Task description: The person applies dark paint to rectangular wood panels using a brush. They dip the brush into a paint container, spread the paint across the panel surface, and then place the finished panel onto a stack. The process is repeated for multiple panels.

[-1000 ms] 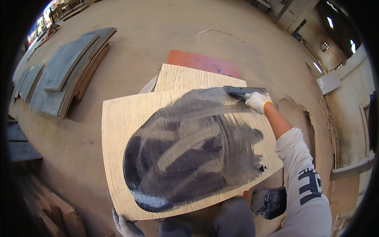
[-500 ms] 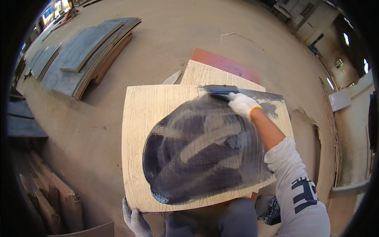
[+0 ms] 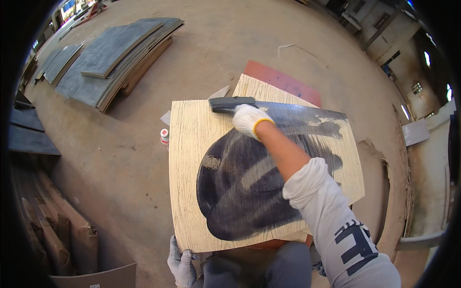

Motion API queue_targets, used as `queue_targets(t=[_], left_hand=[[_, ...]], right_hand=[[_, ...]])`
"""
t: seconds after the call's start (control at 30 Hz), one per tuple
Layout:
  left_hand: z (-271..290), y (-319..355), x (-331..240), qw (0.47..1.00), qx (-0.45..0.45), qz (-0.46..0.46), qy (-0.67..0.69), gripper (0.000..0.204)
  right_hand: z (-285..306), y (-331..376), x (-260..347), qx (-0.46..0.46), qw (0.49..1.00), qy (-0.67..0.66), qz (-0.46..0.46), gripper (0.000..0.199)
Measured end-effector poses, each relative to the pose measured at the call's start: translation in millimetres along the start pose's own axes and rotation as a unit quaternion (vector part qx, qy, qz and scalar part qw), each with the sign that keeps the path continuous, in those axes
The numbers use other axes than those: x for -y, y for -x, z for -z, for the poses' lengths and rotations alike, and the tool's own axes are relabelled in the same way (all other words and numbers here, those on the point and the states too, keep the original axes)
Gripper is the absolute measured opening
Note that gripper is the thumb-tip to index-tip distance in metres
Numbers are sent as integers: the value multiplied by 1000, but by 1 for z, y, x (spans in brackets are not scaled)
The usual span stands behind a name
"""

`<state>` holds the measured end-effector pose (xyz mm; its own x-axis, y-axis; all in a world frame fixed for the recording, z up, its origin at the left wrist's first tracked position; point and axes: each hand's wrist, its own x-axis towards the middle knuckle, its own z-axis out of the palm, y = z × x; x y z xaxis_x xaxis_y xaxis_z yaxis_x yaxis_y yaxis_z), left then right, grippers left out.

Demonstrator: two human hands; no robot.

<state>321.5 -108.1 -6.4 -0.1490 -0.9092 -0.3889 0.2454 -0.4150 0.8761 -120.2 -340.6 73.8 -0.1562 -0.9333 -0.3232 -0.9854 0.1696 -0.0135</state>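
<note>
Across the wood-grain board (image 3: pixel 186 173), the right hand (image 3: pixel 248 121) grasps a black spreader (image 3: pixel 224 102), best dragged evenly; left hand (image 3: pixel 182 267): grip unclear.

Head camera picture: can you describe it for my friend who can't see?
A gloved right hand holds a dark tool at the far edge of a pale board smeared with dark coating. The gloved left hand is at the board's near left corner. Grey panels lie stacked on the floor.
</note>
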Motion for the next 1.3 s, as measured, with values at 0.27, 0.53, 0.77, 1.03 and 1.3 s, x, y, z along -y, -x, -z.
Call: queue_targets(t=[0.27, 0.53, 0.77, 1.03, 1.3], left_hand=[[11, 3, -10, 999, 33, 17, 7, 69], [25, -16, -5, 992, 112, 50, -14, 83], [25, 1, 6, 975, 186, 126, 5, 92], [12, -29, 25, 958, 251, 138, -2, 93], [7, -43, 22, 954, 254, 162, -7, 91]], right_hand=[[-4, 28, -11, -25, 987, -90, -132, 37], [-3, -18, 2, 38, 996, 82, 20, 37], [-3, -17, 70, 2, 1000, -16, 10, 34], [-24, 7, -12, 45, 967, 240, 65, 32], [-11, -54, 88, 6, 1000, -8, 1, 36]])
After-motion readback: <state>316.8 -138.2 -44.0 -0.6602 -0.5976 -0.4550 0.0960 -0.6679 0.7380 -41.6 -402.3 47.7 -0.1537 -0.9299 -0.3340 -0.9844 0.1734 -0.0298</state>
